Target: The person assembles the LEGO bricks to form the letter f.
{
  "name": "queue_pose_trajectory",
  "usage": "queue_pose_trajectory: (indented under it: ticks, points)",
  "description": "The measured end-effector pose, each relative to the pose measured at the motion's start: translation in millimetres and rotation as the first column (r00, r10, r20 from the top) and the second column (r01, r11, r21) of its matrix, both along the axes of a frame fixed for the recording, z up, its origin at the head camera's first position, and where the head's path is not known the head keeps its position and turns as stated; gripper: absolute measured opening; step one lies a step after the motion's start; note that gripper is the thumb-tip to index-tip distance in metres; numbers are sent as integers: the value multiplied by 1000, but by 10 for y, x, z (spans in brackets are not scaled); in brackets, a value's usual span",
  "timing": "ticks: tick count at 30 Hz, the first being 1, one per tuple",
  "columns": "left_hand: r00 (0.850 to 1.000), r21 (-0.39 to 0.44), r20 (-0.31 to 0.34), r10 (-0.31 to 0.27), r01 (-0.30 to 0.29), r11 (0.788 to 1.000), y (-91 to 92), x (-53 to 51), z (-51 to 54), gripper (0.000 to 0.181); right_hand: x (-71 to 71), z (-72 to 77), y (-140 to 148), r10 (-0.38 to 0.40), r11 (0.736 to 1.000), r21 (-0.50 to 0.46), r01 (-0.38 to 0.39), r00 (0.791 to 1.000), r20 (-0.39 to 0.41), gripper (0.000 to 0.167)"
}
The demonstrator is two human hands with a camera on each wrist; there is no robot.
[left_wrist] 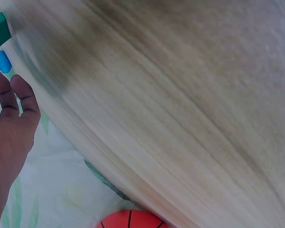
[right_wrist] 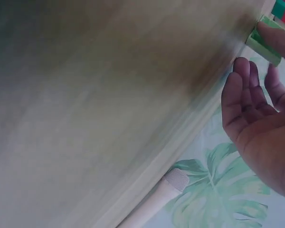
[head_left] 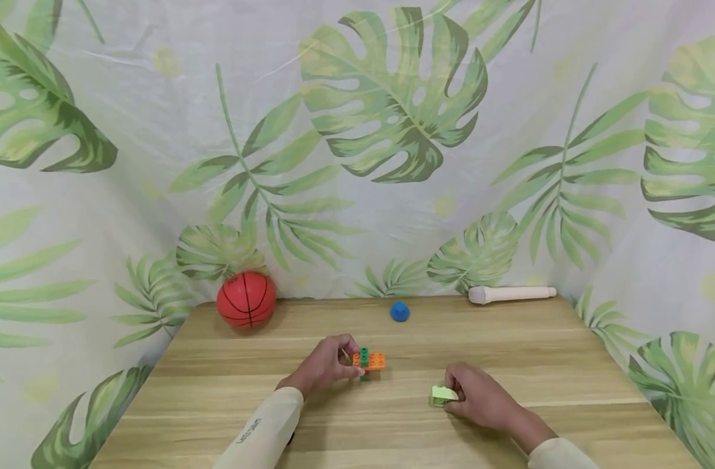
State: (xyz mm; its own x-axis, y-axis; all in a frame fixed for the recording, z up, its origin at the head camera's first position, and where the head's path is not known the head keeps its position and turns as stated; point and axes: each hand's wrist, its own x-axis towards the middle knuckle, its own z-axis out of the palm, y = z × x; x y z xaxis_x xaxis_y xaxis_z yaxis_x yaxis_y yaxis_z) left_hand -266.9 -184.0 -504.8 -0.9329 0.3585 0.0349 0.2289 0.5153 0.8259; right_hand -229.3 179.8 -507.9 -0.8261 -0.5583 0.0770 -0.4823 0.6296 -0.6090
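In the head view my left hand (head_left: 329, 363) pinches a small stack of toy building bricks (head_left: 374, 361), with orange, green and some red pieces joined together. To the right, my right hand (head_left: 480, 397) holds a light green toy brick (head_left: 442, 395) with a sloped side between thumb and fingers. A gap of bare wood separates the two. In the left wrist view only a green and red corner of the stack (left_wrist: 0, 31) shows at the edge. The right wrist view has the light green brick (right_wrist: 264, 42) under the thumb, near the stack's green and red end.
A red basketball (head_left: 247, 299) sits at the back left of the wooden table (head_left: 357, 430). Near the back edge lie a small blue piece (head_left: 400, 312) and, further right, a white microphone (head_left: 512, 294). A leaf-patterned cloth (head_left: 392, 215) hangs behind the table.
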Motion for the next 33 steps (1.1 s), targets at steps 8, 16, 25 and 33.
queue_pose_trajectory:
  ticks: [8, 16, 25, 33]
  points:
    - [1000, -2, 4, 0, 0, 1000, -3, -15, -9, 27, 52, -11, 6, 105, 993, -37, -110, 988, -113, 29]
    - [1000, -4, 3, -4, 4, 1000, 10, -15, -10, 28, 100, 18, -24, 47, 998, -29, -50, 994, -101, 32]
    - [1000, -13, -17, -6, 6, 1000, -6, -24, -27, 28, 126, 22, -9, 16, 1000, 11, -15, 997, -82, 40]
    - [1000, 2, 22, 9, -9, 1000, 4, -15, -15, 29, 89, 13, -5, 29, 999, 30, -27, 998, -60, 30]
